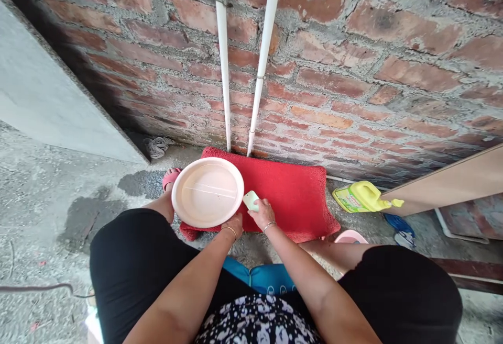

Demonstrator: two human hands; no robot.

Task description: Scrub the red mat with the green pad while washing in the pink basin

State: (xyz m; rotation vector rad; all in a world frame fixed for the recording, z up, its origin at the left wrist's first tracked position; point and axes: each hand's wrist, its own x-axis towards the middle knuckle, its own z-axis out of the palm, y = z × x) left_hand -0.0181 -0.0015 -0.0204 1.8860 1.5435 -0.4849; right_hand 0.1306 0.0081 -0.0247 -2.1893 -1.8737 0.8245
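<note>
A red cloth-like cover [286, 192] with a rough edge is spread low against the brick wall. On its left part stands a round, cream-pink basin [178, 197] with clear water in it. My right hand [264, 215] is closed on a pale green, hand-sized block [250, 200] with a small hole near its end, held over the red cover just right of the basin. The block's underside is hidden. My left hand [234, 224] is by the basin's lower right rim, at the cover's near edge. Its fingers are mostly hidden, so their grip is unclear.
A yellow detergent bottle [359, 196] lies at the right, near a leaning board [451, 179]. Two white pipes [223, 45] run down the brick wall. Wet patches [84, 223] mark the concrete floor at left. A pink sandal [170, 178] shows beside the basin.
</note>
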